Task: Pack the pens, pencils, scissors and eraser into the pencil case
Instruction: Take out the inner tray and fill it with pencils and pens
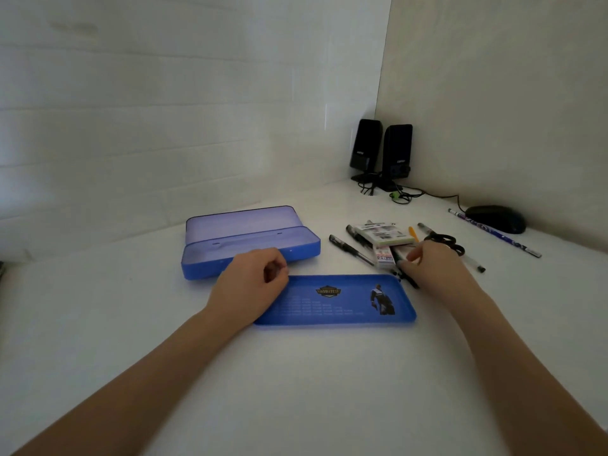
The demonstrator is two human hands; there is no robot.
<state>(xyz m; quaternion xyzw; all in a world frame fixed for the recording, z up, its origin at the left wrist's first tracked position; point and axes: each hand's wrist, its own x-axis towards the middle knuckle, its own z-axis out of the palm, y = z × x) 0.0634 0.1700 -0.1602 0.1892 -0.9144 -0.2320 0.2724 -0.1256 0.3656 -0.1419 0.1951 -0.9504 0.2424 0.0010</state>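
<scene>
On the white desk the pencil case (251, 245) lies open and empty — nothing packed yet — while the right hand (431, 263) pinches a dark pen (406, 274) from the pile and the left hand (253, 281) rests loosely curled, holding nothing.

Open pencil case (250, 245) left, tray (335, 301) in front, pens (351, 250) right.

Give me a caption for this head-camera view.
Right hand picks a black pen from scattered stationery beside an open blue plastic pencil case; left hand rests nearby.
</scene>
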